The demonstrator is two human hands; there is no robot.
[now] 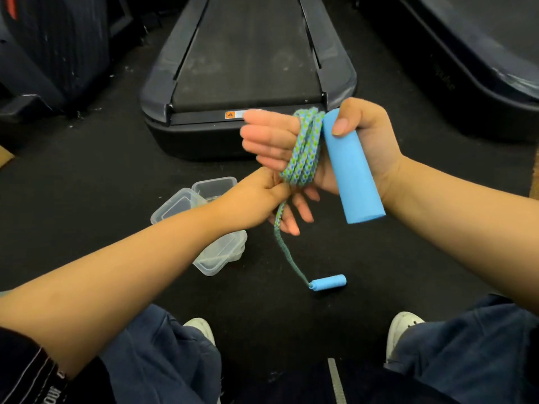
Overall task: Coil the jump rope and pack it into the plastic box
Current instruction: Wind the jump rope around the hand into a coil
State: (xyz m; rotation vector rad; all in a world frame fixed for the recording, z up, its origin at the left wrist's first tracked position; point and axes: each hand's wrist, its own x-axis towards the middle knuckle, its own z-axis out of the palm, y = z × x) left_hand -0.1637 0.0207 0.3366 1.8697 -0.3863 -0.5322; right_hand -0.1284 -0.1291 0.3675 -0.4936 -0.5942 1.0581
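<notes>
While the right hand (344, 147) clamps one foam handle (353, 167) under its thumb, rope (304, 147) loops around its flat fingers. The left hand (262, 199) pinches the limp tail; it should bend easily and looks light, so grip near the coil.

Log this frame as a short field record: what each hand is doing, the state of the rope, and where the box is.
right hand: thumb pins one blue foam handle; rope coils wrapped around the fingers
left hand: below the coils, gripping the rope
rope tail: hangs down to the floor
second handle: lying on the dark floor
plastic box: clear, on the floor under the left forearm, nothing packed yet
backdrop: treadmill
</notes>
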